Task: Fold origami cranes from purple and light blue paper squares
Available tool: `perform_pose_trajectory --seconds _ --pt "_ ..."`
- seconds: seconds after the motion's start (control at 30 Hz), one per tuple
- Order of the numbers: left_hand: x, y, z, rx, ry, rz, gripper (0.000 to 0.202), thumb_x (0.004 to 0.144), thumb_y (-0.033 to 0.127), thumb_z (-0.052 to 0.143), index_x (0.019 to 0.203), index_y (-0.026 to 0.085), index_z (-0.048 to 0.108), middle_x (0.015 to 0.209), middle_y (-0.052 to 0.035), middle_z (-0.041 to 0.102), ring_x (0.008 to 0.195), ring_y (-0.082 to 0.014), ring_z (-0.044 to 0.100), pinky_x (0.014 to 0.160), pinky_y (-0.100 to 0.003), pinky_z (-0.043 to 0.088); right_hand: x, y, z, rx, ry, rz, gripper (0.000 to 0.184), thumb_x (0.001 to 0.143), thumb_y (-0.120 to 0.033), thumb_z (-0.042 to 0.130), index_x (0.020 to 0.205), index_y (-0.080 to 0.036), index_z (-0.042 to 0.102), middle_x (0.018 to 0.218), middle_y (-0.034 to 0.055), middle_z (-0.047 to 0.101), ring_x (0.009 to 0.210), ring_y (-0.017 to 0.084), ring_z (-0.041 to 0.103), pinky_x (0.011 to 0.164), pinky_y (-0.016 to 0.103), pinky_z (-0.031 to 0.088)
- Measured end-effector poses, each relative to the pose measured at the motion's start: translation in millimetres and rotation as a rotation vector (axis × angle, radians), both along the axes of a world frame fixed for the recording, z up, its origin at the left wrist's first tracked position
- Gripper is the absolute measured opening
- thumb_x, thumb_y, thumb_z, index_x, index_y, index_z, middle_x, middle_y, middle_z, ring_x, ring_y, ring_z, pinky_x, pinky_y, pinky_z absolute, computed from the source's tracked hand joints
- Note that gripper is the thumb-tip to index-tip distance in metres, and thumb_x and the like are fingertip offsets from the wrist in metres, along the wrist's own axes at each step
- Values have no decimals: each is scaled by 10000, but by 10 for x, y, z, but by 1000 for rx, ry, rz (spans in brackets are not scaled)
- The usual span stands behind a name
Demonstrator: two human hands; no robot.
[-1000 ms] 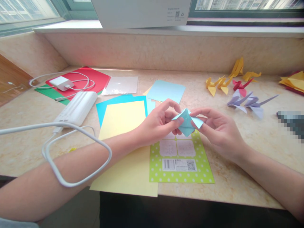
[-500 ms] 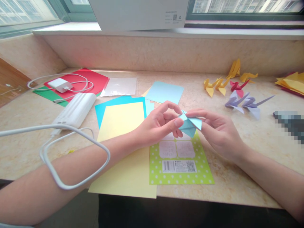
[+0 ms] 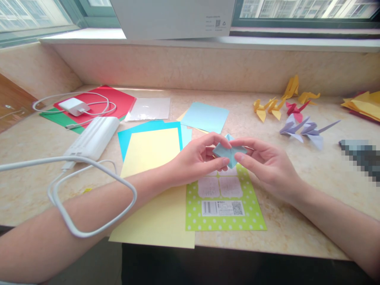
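Observation:
A small piece of folded light-blue origami paper (image 3: 231, 155) is held up between both hands, its outline now a diamond with a crease down the middle. My left hand (image 3: 204, 154) pinches its left side between thumb and fingers. On the right side, my right hand (image 3: 264, 160) grips it with thumb below and index finger along the top. Under the hands lies a green polka-dot sheet (image 3: 190, 221) with a barcode label. Beneath my left forearm are yellow paper sheets (image 3: 154, 221), with a bright blue sheet (image 3: 124, 138) partly under the upper one.
Folded paper cranes (image 3: 292, 109), yellow, red and purple, stand at the back right. Behind my hands lies a light-blue square sheet (image 3: 206, 114). A white power bank (image 3: 93, 138) with a looped cable (image 3: 135, 194) sits at left, near red paper (image 3: 118, 99). A pixelated object (image 3: 360, 156) lies far right.
The folded paper has turned from a pointed, flapped shape to a flat diamond facing me. My right thumb has come onto its front, and my left fingers have shifted along its edge.

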State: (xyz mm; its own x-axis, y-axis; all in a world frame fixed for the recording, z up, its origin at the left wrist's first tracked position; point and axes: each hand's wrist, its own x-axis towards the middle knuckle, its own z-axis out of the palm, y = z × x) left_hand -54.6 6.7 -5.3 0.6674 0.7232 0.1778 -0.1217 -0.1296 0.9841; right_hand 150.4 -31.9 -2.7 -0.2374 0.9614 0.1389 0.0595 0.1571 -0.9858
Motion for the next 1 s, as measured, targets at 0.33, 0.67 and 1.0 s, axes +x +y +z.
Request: perform_pose_trajectory --seconds 0.33,0.67,1.0 --pt "-5 -8 56 6 0 37 319 860 293 704 1101 186 525 909 -21 628 752 -123 683 666 -227 576 30 13 -57 -10 30 -15 310 948 -457 568 1197 -289 645 1055 41 729 857 205 704 804 389 577" --pt "30 32 18 26 -29 114 259 969 389 542 1113 175 514 790 2 639 674 -118 697 633 -220 583 14 4 -38 70 23 -38 368 946 -462 566 1308 -405 531 1040 8 702 816 205 689 837 430 573" --pt "28 18 32 45 -11 107 238 955 344 579 1089 151 539 822 -19 665 682 -114 696 639 -212 585 28 11 -63 373 -290 -150 179 910 -215 633 1048 -308 701 1317 47 549 1209 261 571 906 421 559"
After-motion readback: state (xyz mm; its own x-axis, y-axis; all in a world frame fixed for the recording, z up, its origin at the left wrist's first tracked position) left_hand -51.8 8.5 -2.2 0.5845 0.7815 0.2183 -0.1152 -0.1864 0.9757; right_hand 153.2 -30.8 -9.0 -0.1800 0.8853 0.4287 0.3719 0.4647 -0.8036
